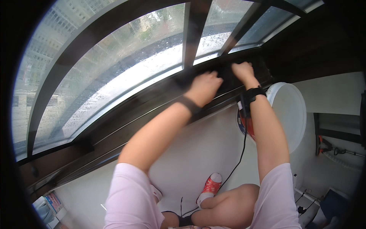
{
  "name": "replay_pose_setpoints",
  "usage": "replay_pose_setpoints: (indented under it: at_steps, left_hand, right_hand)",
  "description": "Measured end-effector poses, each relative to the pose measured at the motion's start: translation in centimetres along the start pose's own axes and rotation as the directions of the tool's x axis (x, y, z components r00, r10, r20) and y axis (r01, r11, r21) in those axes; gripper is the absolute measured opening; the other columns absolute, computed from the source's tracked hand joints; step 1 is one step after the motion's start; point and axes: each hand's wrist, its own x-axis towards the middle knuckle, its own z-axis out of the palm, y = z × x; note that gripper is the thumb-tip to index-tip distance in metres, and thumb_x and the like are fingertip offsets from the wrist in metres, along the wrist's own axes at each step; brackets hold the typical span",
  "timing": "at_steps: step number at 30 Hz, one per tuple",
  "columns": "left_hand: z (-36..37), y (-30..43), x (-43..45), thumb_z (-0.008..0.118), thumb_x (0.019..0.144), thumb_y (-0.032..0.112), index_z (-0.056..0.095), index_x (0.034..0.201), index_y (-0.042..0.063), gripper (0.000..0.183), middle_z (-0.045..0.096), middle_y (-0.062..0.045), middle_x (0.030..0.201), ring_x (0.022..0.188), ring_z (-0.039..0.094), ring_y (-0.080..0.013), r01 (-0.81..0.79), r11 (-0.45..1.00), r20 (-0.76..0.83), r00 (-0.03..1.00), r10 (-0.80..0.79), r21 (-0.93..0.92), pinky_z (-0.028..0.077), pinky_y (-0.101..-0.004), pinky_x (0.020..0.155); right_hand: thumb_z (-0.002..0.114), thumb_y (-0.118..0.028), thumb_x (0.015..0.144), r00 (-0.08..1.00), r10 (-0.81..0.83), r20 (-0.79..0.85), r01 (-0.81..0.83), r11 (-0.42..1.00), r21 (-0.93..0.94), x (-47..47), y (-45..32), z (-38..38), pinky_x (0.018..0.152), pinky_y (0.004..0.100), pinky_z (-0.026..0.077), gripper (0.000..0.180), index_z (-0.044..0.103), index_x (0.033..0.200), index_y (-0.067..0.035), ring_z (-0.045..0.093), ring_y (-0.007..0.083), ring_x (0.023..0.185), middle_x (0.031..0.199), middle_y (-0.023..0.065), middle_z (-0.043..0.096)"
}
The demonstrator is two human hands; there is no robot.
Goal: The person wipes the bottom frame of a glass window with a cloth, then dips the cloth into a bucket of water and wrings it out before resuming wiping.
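My left hand [205, 86] is curled and blurred over the dark window sill [160, 110], its fingers bent inward. A little farther right, my right hand [243, 71] is also curled, close above the same sill. Something dark lies between the two hands, but it blends into the sill and I cannot make it out. Whether either hand grips anything is hidden. A black device [247, 98] with a cable [243, 151] is strapped to my right wrist, and a dark band [190, 106] goes around my left. Beyond the sill stand framed window panes [154, 31] speckled with drops.
Beside my right forearm is a white plastic bucket [288, 114]. An orange and black bar clamp [328, 147] is at the right. Bottles and a printed package [53, 201] sit at the lower left. The cable trails down past my red-and-white shoe [211, 184].
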Motion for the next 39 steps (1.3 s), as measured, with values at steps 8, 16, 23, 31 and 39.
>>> replay_pose_setpoints:
  at_steps: [8,16,23,31,39]
  left_hand:
    - [-5.3,-3.6,-13.3,0.063,0.068,0.007,0.059,0.093,0.007,0.025,0.057,-0.011,0.085,0.081,0.06,-0.0268,0.031,0.962,0.148,0.986,-0.074,0.272,0.05,-0.0367,0.07]
    - [-11.1,-8.3,-29.4,0.062,0.069,0.01,0.057,0.078,0.004,0.012,0.058,-0.014,0.075,0.072,0.06,-0.0294,0.375,0.825,0.147,0.87,-0.471,0.423,0.049,-0.0391,0.066]
    - [-11.4,-11.3,-38.2,0.061,0.067,0.008,0.053,0.08,0.002,0.016,0.059,-0.016,0.082,0.081,0.059,-0.03,0.538,0.7,-0.176,0.834,-0.523,0.469,0.05,-0.0373,0.07]
    - [-10.6,-10.8,-37.5,0.057,0.068,0.006,0.051,0.083,-0.001,0.018,0.058,-0.019,0.084,0.081,0.053,-0.0349,0.677,0.656,-0.238,0.734,-0.636,0.335,0.048,-0.0425,0.071]
    - [-8.8,-8.6,-31.7,0.061,0.07,0.012,0.05,0.083,0.0,0.021,0.059,-0.02,0.084,0.078,0.054,-0.0359,0.53,0.8,-0.177,0.848,-0.5,0.281,0.047,-0.0423,0.072]
  right_hand:
    - [0.061,-0.045,0.075,0.959,-0.234,0.162,0.258,0.955,-0.147,-13.9,-8.3,4.5,0.094,0.0435,0.044,0.069,0.055,0.117,0.01,0.05,0.0387,0.111,0.126,0.0259,0.046]
    - [0.064,-0.046,0.078,0.74,-0.638,0.214,0.667,0.737,-0.109,-28.4,-16.9,15.4,0.078,0.0327,0.05,0.077,0.047,0.121,0.016,0.055,0.0299,0.099,0.128,0.034,0.045]
    - [0.069,-0.028,0.072,0.565,-0.817,0.112,0.813,0.575,0.095,-35.2,-19.8,19.6,0.077,0.0311,0.051,0.07,0.047,0.123,0.014,0.055,0.0305,0.097,0.126,0.0335,0.046]
    - [0.069,-0.019,0.066,0.377,-0.916,0.136,0.924,0.362,-0.126,-33.3,-18.1,20.0,0.076,0.0361,0.044,0.064,0.051,0.124,0.002,0.054,0.0257,0.097,0.127,0.0211,0.051]
    - [0.064,-0.012,0.068,0.442,-0.897,0.028,0.867,0.419,-0.27,-26.3,-14.9,15.1,0.064,0.0397,0.046,0.025,0.055,0.091,-0.007,0.059,0.028,0.08,0.089,0.0103,0.062]
